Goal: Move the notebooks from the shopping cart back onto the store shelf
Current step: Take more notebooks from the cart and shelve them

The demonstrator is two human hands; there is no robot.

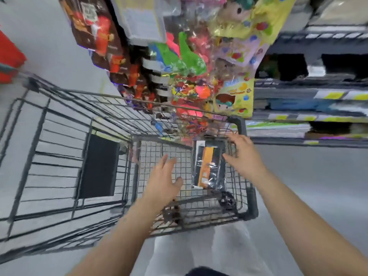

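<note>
A dark wrapped notebook pack point(209, 166) with an orange band lies in the small near compartment of the grey wire shopping cart point(59, 156). My right hand point(243, 156) hovers just right of the pack, fingers spread, holding nothing. My left hand point(163, 180) is over the same compartment to the left of the pack, fingers straight and empty. The store shelf point(310, 116) with flat stacked items stands to the right of the cart. The frame is blurred.
Hanging packets of toys and sweets point(179, 66) crowd above the cart's far right side. A black panel point(99, 166) stands inside the cart's big basket. A red object point(10, 56) is at the far left. Grey floor lies around.
</note>
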